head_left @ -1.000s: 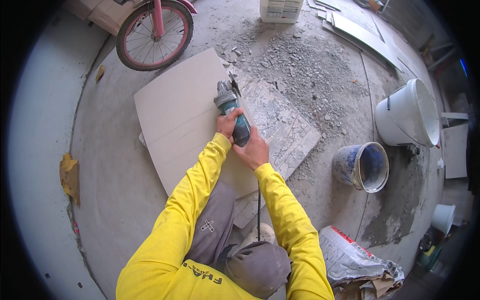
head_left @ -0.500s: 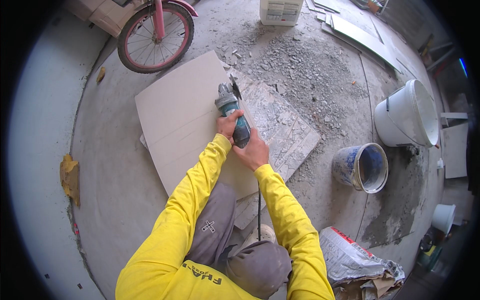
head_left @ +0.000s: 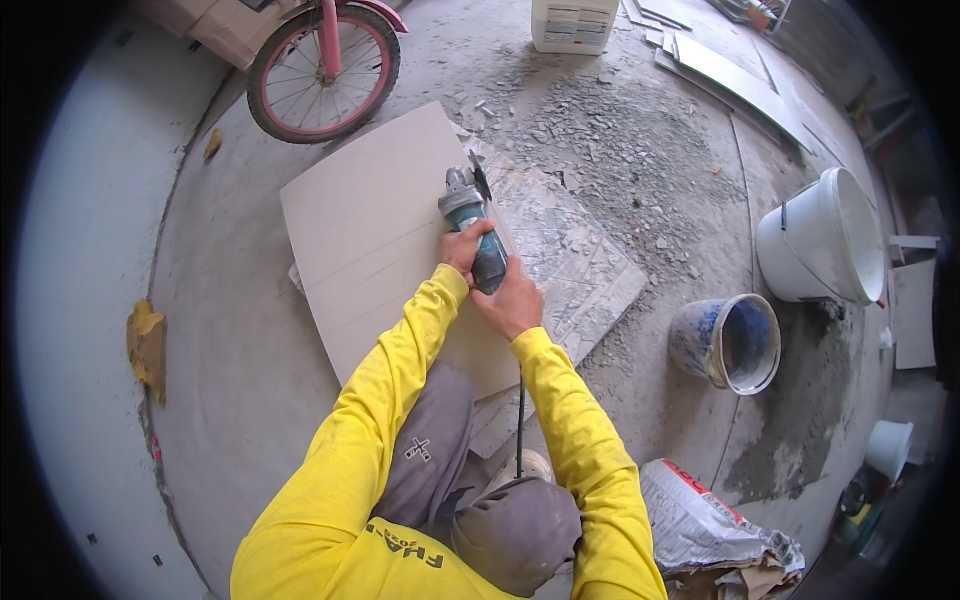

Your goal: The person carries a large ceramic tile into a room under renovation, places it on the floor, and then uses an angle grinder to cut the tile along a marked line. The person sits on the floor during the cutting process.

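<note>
Both my hands are wrapped round a teal and grey angle grinder [head_left: 466,205]. My left hand [head_left: 463,248] grips its middle, and my right hand [head_left: 514,301] closes on the rear end, where a black cord runs down toward me. The thin disc [head_left: 482,180] stands on edge at the right edge of a large beige tile [head_left: 370,225]; whether it touches the tile I cannot tell. Faint lines run across the tile. Beneath it lies a scratched, dusty slab [head_left: 575,260], which juts out to the right.
Grey rubble [head_left: 640,150] is strewn beyond the slab. To the right stand a blue-stained bucket [head_left: 697,338] and a larger white bucket [head_left: 790,245]; a torn bag [head_left: 690,510] lies nearer. A pink bicycle wheel [head_left: 322,75], a white canister [head_left: 573,25] and stacked tile strips [head_left: 740,85] are at the back.
The whole view has shifted slightly, so the surroundings sit a little further right. The hands keep their hold on the grinder, which stays at the tile's right edge.
</note>
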The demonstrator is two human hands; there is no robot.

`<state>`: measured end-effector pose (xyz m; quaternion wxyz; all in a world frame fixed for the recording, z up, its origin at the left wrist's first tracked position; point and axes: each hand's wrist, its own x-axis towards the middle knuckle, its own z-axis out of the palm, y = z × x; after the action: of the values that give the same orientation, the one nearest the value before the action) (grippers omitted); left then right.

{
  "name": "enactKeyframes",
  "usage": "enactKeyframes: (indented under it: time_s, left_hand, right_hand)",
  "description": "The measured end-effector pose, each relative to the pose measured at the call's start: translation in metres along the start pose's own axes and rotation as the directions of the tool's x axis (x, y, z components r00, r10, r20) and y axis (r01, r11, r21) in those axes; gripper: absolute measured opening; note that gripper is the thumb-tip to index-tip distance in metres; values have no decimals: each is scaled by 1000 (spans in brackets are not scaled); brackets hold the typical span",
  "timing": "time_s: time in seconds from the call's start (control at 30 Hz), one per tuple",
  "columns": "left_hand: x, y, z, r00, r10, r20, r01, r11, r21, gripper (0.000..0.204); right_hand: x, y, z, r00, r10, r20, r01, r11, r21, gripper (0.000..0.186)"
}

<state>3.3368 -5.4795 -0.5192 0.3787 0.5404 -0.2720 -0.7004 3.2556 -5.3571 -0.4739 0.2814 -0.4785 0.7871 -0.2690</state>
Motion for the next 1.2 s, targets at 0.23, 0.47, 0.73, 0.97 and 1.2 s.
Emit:
enactKeyframes:
  time_s: [0.23, 0.47, 0.73, 0.97, 1.2]
  left_hand:
    - [-1, 2, 2, 1000, -5, -10, 5, 1000, 17, 31]
    - [1, 3, 3, 1000, -14, -23, 15, 999, 31, 31]
    - [-1, 0, 3, 999, -9, -36, 10, 999, 31, 30]
    - [-11, -2, 5, 1000, -4, -19, 4, 1000, 21, 29]
    - [-6, 1, 5, 999, -21, -24, 22, 999, 25, 29]
  right_hand:
    - [3, 0, -2, 1000, 15, 24, -15, 1000, 2, 68]
    - [4, -1, -4, 999, 13, 37, -12, 1000, -7, 67]
    - [0, -1, -8, 999, 6, 37, -7, 1000, 28, 67]
    - [-6, 4, -7, 1000, -26, 0, 26, 1000, 17, 60]
    - [-1, 1, -8, 999, 15, 41, -16, 1000, 9, 64]
